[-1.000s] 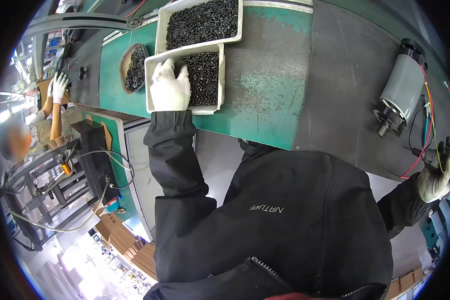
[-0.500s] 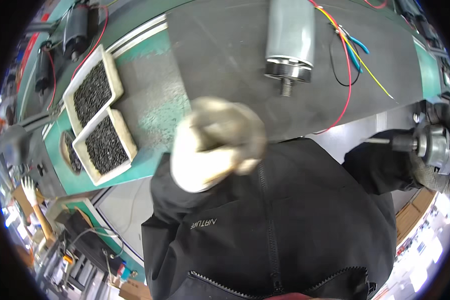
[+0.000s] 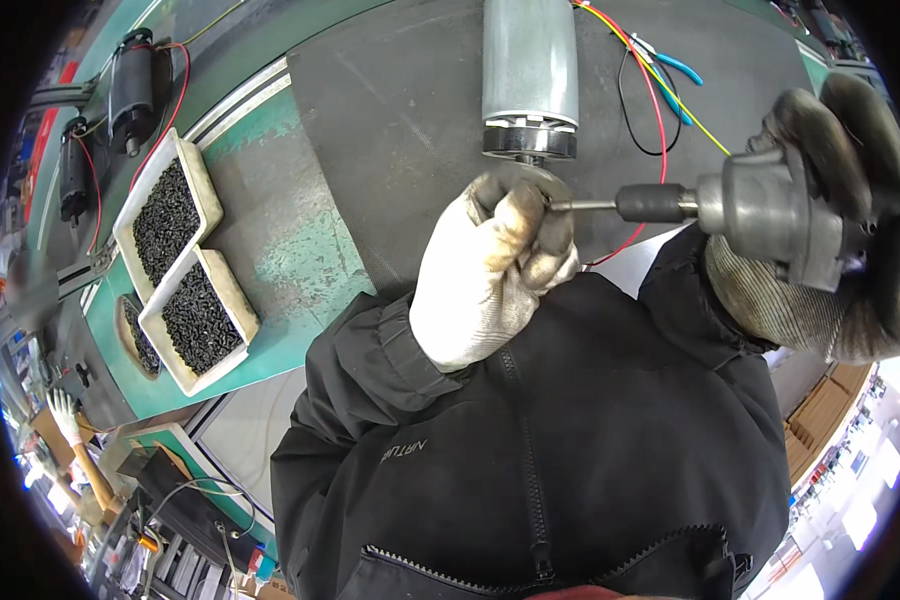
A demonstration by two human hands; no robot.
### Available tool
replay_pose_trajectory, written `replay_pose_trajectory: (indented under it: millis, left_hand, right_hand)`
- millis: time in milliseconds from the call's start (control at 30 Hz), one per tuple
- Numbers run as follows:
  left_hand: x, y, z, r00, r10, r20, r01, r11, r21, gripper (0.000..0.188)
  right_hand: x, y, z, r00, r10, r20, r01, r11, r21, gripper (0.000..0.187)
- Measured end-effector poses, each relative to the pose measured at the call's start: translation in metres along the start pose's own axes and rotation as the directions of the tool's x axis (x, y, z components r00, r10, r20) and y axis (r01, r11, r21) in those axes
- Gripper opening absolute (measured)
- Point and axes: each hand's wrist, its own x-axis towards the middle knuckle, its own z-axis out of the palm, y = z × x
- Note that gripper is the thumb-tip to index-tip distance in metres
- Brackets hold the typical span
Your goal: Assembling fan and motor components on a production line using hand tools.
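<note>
Left hand [image 3: 485, 270], white glove: fingers pinched at screwdriver bit tip, presumably on small screw, not visible. Right hand [image 3: 820, 240]: clenched round grey power screwdriver [image 3: 760, 210]. Beyond: grey cylindrical motor [image 3: 530, 75] on dark worktop [image 3: 390, 110]. Judgement: keep bit straight, steady. Far left: screw trays [image 3: 185, 265].

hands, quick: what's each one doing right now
left hand: closed, fingertips pinched at the driver bit; contents hidden.
right hand: closed on the power screwdriver.
</note>
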Motion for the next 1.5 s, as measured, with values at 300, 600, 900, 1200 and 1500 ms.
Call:
replay_pose_trajectory:
  millis: [300, 600, 900, 1200, 1500]
  left_hand:
    - [-0.006, 0.006, 0.002, 0.996, 0.011, -0.093, 0.018, 0.951, 0.308, 0.030]
    - [-0.006, -0.010, -0.035, 0.945, -0.230, -0.233, 0.197, 0.968, -0.159, 0.025]
    - [0.010, -0.012, -0.049, 0.949, -0.094, -0.301, 0.109, 0.993, 0.034, 0.028]
    - [0.013, -0.011, -0.049, 0.931, -0.097, -0.353, 0.145, 0.983, 0.112, 0.029]
    - [0.000, 0.002, -0.047, 0.930, -0.047, -0.364, 0.190, 0.910, 0.368, 0.022]
  right_hand:
    - [0.001, 0.011, 0.000, 0.999, 0.027, -0.023, -0.026, 0.999, 0.035, 0.009]
    - [-0.023, 0.065, -0.035, 0.954, -0.256, -0.155, 0.174, 0.896, -0.409, 0.050]
    - [-0.026, 0.084, -0.028, 0.943, -0.331, 0.044, 0.264, 0.658, -0.706, 0.058]
    - [-0.029, 0.084, -0.025, 0.978, -0.189, 0.089, 0.184, 0.574, -0.798, 0.046]
    - [-0.028, 0.092, -0.014, 0.977, -0.179, -0.113, 0.046, 0.702, -0.710, 0.036]
